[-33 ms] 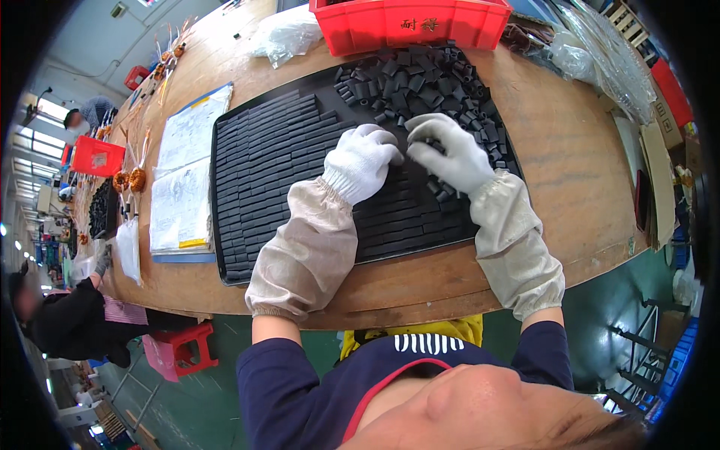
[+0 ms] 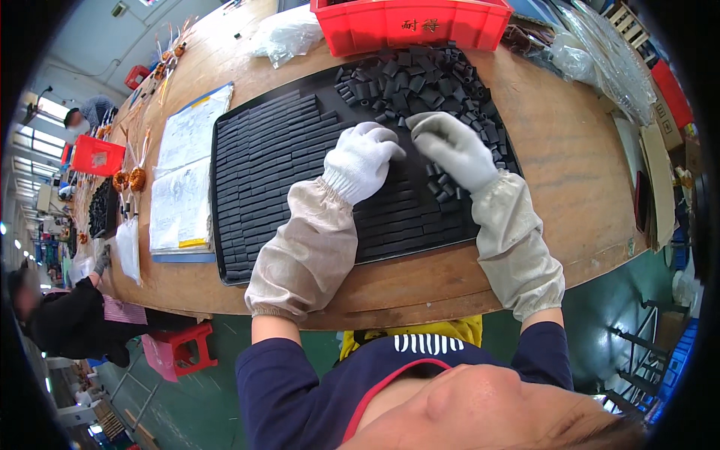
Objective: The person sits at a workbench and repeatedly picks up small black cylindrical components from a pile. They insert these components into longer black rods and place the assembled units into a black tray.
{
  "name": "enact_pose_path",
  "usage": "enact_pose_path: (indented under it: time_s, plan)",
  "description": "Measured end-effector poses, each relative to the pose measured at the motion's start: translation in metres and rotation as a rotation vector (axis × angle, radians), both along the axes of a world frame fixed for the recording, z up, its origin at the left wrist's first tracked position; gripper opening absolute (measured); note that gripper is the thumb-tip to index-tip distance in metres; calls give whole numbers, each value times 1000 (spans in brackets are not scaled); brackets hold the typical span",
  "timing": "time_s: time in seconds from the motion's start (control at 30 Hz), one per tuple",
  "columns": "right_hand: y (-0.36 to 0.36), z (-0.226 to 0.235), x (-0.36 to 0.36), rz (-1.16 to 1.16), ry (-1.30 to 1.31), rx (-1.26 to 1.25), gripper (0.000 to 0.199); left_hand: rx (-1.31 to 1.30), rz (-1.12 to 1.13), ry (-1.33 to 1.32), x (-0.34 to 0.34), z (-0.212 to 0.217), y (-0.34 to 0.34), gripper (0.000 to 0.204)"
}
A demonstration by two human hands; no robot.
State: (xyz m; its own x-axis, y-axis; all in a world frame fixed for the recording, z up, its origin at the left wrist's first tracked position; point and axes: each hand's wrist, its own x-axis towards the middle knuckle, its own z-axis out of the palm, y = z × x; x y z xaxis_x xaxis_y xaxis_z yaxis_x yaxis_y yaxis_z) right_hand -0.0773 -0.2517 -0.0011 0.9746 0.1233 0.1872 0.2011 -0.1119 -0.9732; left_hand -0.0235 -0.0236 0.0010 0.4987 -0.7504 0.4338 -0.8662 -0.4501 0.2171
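Note:
A shallow black tray (image 2: 217, 196) lies before me, with rows of small black blocks (image 2: 262, 161) packed side by side across its left and near parts. At its far right is a loose heap of short black tubes and pieces (image 2: 409, 79). Over the middle of the tray, my left hand (image 2: 361, 161) in a white knit glove has its fingers bent together; whatever they hold is hidden. My gloved right hand (image 2: 456, 152) is curled at the heap's near edge, fingertips bent inward, their contents not visible. A few loose tubes (image 2: 444, 184) lie just below it.
A red bin (image 2: 409, 26) stands behind the tray, beside a clear plastic bag (image 2: 289, 34). Papers on a blue clipboard (image 2: 184, 176) lie to the left. Plastic wrap (image 2: 600, 56) and cardboard (image 2: 656, 180) sit at the right edge. Another person (image 2: 67, 315) works at far left.
My right hand has shifted slightly right, away from my left, and its fingers have drawn closer together. More of the loose tubes beside it show. My left hand has hardly moved.

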Motion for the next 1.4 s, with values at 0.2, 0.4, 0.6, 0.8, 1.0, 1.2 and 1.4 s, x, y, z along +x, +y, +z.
enact_pose_path:
  time_s: [0.2,0.4,0.6,0.8,1.0,1.2,1.4]
  plan:
    - [-19,-12,15,107,347,998,25,-182,20,-95,7,-3,-4,28]
    - [-21,-12,16,62,411,983,25,-166,14,-113,6,-4,-3,34]
    - [-20,-9,14,36,438,998,23,-153,30,-105,4,-3,-3,34]
    - [-20,-9,14,110,419,1043,25,-138,44,-114,5,-4,-3,30]
    - [-19,-7,13,126,430,1085,24,-133,30,-117,5,-3,-3,32]
    - [-20,-11,16,83,454,1097,21,-127,25,-110,4,-2,-3,33]
    - [-22,-16,18,104,457,1098,20,-117,29,-108,3,0,-2,33]
